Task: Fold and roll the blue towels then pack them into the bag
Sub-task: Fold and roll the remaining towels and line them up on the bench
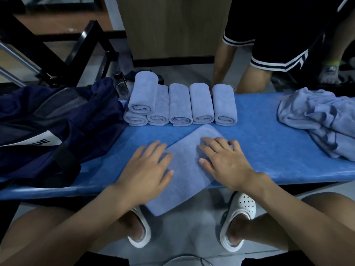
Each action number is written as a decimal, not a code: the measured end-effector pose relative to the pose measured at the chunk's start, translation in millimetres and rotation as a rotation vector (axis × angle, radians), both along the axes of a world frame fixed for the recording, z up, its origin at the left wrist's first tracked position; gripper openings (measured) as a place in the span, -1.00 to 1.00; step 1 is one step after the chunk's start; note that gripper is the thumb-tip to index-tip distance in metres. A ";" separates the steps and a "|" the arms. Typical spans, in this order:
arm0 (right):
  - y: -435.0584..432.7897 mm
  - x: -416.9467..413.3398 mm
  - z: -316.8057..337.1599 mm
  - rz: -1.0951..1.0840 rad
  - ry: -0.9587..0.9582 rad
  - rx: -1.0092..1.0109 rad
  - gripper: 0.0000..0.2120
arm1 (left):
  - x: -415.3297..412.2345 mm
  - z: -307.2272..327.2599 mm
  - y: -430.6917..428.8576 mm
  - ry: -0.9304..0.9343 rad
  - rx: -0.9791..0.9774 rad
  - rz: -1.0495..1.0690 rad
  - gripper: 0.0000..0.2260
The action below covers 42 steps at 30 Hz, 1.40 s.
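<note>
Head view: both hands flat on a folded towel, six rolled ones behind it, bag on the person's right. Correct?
Wrong side. The head view shows the bag on the person's left; the loose towel pile is on the right. The left hand and right hand do lie flat on the folded towel, six rolled towels behind it.

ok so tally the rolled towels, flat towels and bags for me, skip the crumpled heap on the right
rolled towels: 6 (5 in a row, 1 stacked on top at the left end)
flat towel: 1
bag: 1
total: 8
</note>
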State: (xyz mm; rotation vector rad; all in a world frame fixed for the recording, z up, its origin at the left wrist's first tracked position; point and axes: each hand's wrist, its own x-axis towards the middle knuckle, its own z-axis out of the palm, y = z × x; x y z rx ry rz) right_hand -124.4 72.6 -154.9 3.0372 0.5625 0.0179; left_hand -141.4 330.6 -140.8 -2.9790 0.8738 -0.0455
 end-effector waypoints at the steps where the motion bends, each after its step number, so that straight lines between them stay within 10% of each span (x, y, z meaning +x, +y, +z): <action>1: 0.0 -4.1 2.7 -0.042 -0.032 0.004 -0.52 | 10.9 0.8 -8.5 0.017 -0.028 -0.062 -0.49; 7: -16.3 -24.6 -3.6 -0.134 -0.067 -0.033 -0.58 | 43.4 -19.5 -43.0 0.230 0.035 -0.168 -0.34; 23: 22.3 10.0 -1.7 0.076 0.063 0.090 -0.52 | 15.5 -11.0 -5.4 0.037 -0.011 0.030 -0.56; 42: 33.8 65.0 1.5 -0.469 0.245 0.637 -0.65 | 74.4 -17.7 1.5 0.366 -0.764 0.720 -0.82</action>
